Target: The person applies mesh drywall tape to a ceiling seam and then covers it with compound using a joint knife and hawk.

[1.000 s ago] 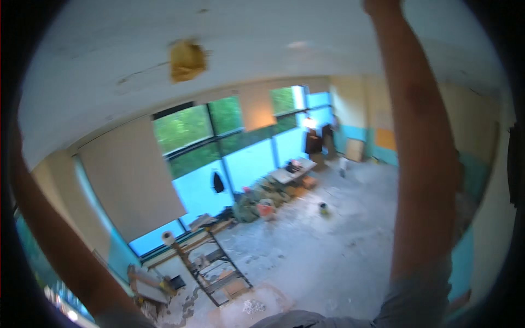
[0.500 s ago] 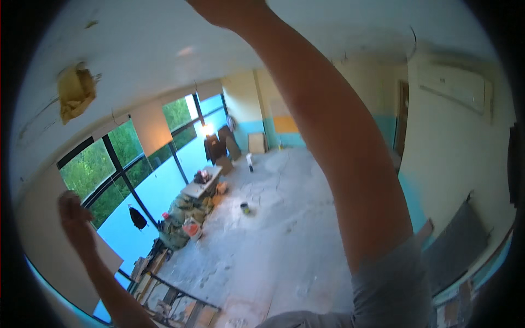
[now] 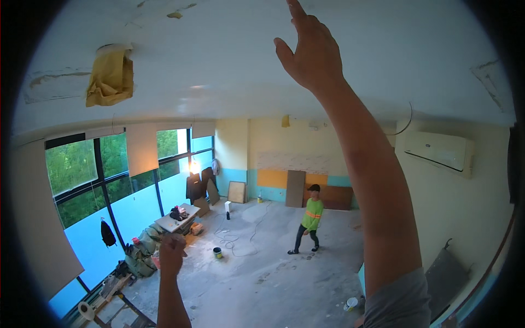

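A: What does the right hand (image 3: 313,52) hold?
B: Nothing. Its grip is open, the fingers (image 3: 298,11) stretched up toward the white ceiling (image 3: 229,60), the thumb spread to the side. Whether a fingertip touches the ceiling, I cannot tell, since it runs out at the top edge of the view.

A: And the left hand (image 3: 171,255)?
B: It is raised lower down, well apart from the right, with its back to the camera. The fingers look loosely curled, but I cannot tell whether that grip is closed on anything.

A: What is closest on the ceiling?
B: A crumpled yellow-brown patch of paper (image 3: 110,77) sticks to it, off to the left of the right hand and well apart from it. Peeling spots and cracks show around it.

A: What lies below?
B: A bare concrete floor (image 3: 284,273) far beneath. A person in a bright green shirt (image 3: 311,218) stands there. A surface (image 3: 176,217) with dark things on it sits by the big windows (image 3: 104,180), and a small bucket (image 3: 217,252) stands on the floor near loose cables. An air conditioner (image 3: 440,150) hangs on the right wall.
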### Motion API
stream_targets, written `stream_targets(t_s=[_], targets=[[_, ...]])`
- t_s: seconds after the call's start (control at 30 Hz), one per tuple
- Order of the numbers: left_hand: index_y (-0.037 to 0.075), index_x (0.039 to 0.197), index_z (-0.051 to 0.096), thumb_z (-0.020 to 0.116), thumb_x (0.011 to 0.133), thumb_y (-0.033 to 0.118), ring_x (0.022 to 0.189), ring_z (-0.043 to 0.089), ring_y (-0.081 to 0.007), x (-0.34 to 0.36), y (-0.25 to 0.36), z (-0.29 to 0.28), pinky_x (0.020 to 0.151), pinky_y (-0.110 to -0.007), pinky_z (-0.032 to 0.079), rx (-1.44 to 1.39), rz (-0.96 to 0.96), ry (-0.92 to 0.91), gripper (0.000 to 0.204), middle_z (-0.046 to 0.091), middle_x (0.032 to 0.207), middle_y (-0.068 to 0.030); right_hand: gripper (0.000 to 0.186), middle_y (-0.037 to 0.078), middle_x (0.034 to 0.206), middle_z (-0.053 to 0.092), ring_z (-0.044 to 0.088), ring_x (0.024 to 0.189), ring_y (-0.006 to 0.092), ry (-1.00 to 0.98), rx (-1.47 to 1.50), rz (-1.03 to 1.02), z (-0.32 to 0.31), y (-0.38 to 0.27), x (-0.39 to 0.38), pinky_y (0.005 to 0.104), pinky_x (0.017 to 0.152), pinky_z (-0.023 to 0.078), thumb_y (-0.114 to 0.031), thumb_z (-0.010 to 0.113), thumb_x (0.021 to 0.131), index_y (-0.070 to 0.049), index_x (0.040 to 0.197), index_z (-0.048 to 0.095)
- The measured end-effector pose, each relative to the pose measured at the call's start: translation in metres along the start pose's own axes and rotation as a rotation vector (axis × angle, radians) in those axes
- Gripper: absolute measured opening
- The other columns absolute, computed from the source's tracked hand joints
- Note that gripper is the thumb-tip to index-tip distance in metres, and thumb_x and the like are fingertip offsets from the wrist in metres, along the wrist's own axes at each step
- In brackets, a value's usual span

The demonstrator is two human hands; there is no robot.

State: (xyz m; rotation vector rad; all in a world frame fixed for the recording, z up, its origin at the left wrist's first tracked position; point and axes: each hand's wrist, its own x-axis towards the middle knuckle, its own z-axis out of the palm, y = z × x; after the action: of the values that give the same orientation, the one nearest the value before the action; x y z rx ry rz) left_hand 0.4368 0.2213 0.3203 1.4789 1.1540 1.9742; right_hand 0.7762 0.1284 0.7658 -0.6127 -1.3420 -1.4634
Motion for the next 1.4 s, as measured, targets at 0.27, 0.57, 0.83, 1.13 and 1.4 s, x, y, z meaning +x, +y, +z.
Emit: stream_targets(t_s=[0.27, 0.57, 0.83, 1.13, 1.4], targets=[[0.002, 0.096, 0.064, 0.066, 0.088, 0.016, 0.054, 0.056, -0.0103, -0.021, -0.058, 0.049, 0.05, -0.027, 0.049, 0.006, -0.197, -0.297, 0.017, 0.057, 0.066, -0.0023, 0.088, 0.024, 0.114, 0.058, 0.058, 0.1, 0.0359, -0.063, -0.15, 0.095, -0.008, -0.006, 0.007, 0.0457, 0.086, 0.049, -0.024, 0.066, 0.085, -0.007, 0.154, 0.012], [-0.001, 0.095, 0.065, 0.067, 0.083, 0.012, 0.05, 0.057, -0.0131, -0.036, -0.129, 0.062, 0.047, -0.03, 0.05, 0.155, -0.316, -0.443, 0.018, 0.06, 0.062, -0.0058, 0.091, 0.027, 0.12, 0.056, 0.059, 0.096, 0.0326, 0.032, -0.301, -0.017, 0.003, 0.011, 0.017, 0.0447, 0.081, 0.05, -0.022, 0.063, 0.089, -0.008, 0.156, 0.003], [0.007, 0.113, 0.066, 0.063, 0.087, 0.032, 0.061, 0.06, -0.0214, -0.077, -0.225, 0.065, 0.06, -0.036, 0.051, 0.449, -0.209, -0.799, 0.036, 0.065, 0.072, -0.0113, 0.086, 0.024, 0.119, 0.055, 0.058, 0.097, 0.0301, -0.143, -0.273, 0.048, -0.021, 0.003, 0.023, 0.0426, 0.08, 0.05, -0.015, 0.058, 0.089, -0.005, 0.155, 0.003], [0.001, 0.1, 0.068, 0.062, 0.09, 0.03, 0.061, 0.057, -0.0171, -0.103, -0.278, 0.037, 0.056, -0.033, 0.05, 0.285, -0.094, -0.814, 0.031, 0.063, 0.076, -0.0093, 0.017, 0.015, 0.087, 0.067, 0.065, 0.084, 0.0307, -0.519, -0.224, -0.01, 0.012, -0.002, -0.07, 0.0443, 0.075, 0.052, -0.019, 0.06, 0.083, -0.006, 0.088, 0.069], [0.001, 0.073, 0.062, 0.069, 0.086, 0.018, 0.046, 0.05, -0.0136, -0.108, -0.332, 0.026, 0.04, -0.032, 0.046, 0.188, -0.551, -0.557, 0.023, 0.053, 0.055, -0.0043, 0.019, 0.015, 0.077, 0.064, 0.065, 0.068, 0.0349, -0.925, 0.547, 0.338, -0.004, -0.125, -0.304, 0.047, 0.059, 0.05, -0.025, 0.058, 0.088, -0.012, 0.098, 0.068]])
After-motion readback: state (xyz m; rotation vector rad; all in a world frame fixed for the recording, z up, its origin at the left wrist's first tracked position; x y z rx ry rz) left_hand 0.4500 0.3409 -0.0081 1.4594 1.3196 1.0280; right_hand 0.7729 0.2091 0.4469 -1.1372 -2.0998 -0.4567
